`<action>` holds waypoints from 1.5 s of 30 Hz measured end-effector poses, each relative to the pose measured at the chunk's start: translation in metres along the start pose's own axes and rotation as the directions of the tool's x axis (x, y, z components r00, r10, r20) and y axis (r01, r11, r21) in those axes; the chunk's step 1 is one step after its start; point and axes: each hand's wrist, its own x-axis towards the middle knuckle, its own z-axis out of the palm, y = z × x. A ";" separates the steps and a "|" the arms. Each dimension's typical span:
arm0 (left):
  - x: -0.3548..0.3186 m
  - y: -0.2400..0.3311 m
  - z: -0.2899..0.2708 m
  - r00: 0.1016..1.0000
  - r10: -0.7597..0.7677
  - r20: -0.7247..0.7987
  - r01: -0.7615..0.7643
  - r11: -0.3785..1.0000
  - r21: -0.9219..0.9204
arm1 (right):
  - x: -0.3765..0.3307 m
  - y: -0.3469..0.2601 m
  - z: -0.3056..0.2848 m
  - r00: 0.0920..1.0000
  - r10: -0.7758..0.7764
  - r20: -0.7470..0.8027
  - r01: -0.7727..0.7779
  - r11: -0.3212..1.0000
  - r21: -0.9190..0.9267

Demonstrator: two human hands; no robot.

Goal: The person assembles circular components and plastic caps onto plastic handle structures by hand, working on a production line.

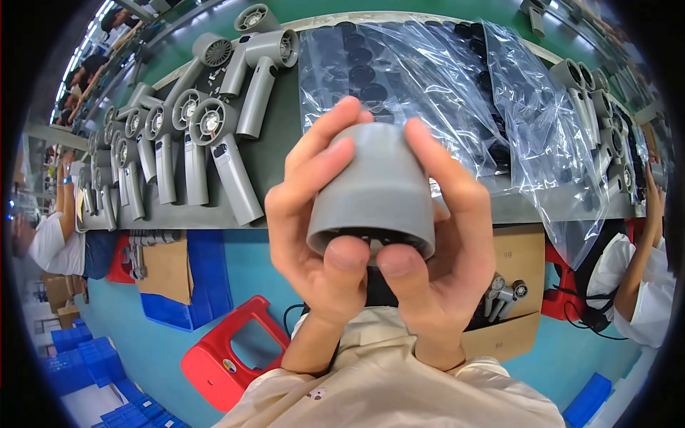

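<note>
Close in front of me is a grey fan head (374, 182), a smooth rounded housing with a dark opening on its near side. My left hand (305, 214) wraps round its left side. My right hand (457, 235) wraps round the right. Both thumbs press on the lower rim by the opening, and the other fingers reach up along the sides. Whether a handle joins the housing cannot be made out. Beyond my hands, clear plastic sheeting (442, 93) covers rows of round black parts (360, 73) on the dark workbench (285, 171).
Several grey handheld fans (239, 182) lie on the bench at left, more fans (614, 135) at right. Below stand a red stool (214, 360), a blue crate (210, 285) and a cardboard box (510, 335) with fans. Co-workers sit at the left (53, 242) and right (642, 285).
</note>
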 end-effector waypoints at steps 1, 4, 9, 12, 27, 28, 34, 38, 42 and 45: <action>-0.001 -0.003 0.002 0.999 0.025 -0.043 -0.025 1.000 0.009 | 0.000 0.003 -0.001 1.000 -0.018 0.024 0.017 1.000 0.016; -0.002 -0.005 0.007 0.996 0.085 0.004 -0.084 0.992 -0.095 | 0.003 0.008 -0.002 0.992 -0.124 0.005 0.124 0.992 -0.011; -0.006 0.004 0.007 0.998 -0.008 -0.065 0.019 0.988 0.156 | 0.000 0.008 0.001 0.996 0.058 -0.071 -0.049 0.991 0.125; 0.001 0.008 0.002 0.992 -0.108 0.071 0.072 0.915 0.396 | 0.000 0.006 0.007 0.974 0.198 -0.108 -0.157 0.940 0.304; 0.008 0.030 -0.008 0.952 -0.282 0.119 0.217 0.895 0.390 | 0.003 -0.006 0.007 0.864 0.503 0.009 -0.370 0.625 0.688; 0.008 0.031 -0.007 0.952 -0.285 0.111 0.218 0.886 0.408 | 0.003 -0.006 0.007 0.861 0.508 0.014 -0.379 0.623 0.685; 0.008 0.033 -0.005 0.959 -0.245 0.141 0.151 0.865 0.478 | 0.004 -0.010 0.003 0.843 0.538 0.019 -0.399 0.600 0.693; 0.005 0.026 -0.004 0.977 -0.154 0.148 0.058 0.858 0.511 | 0.001 -0.003 0.008 0.832 0.553 -0.040 -0.411 0.664 0.624; 0.016 0.038 0.002 0.909 -0.415 0.023 0.353 0.799 0.488 | 0.008 0.005 0.002 0.772 0.632 0.066 -0.549 0.611 0.570; 0.028 0.040 0.000 0.874 -0.471 -0.119 0.479 0.793 0.378 | 0.007 -0.009 0.001 0.724 0.661 0.197 -0.564 0.404 0.720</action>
